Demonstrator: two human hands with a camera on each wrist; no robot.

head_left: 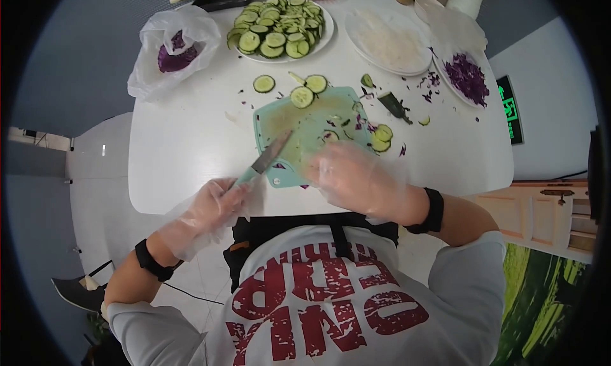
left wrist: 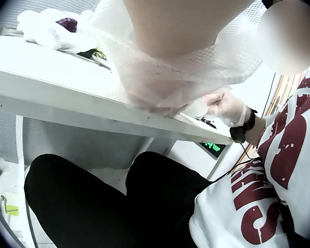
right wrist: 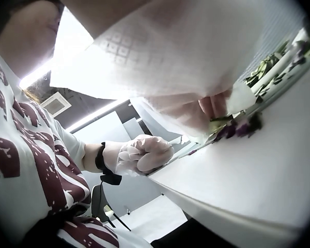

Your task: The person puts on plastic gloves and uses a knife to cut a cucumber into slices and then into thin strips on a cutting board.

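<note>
In the head view, the gloved left hand grips the green handle of a knife, its blade over the left part of the green cutting board. The gloved right hand is low over the board's right part, fingers bent down. Right beneath its fingertips in the right wrist view is a small green piece; whether they pinch it is unclear. Purple shreds lie beside it. Cucumber slices overlap the board's top edge, and a cucumber stub lies to the right.
Farther back stand a plate of cucumber slices, a plate of pale shreds and a plate of purple cabbage. A plastic bag with purple cabbage is at the left. Scraps are scattered around the board on the white table.
</note>
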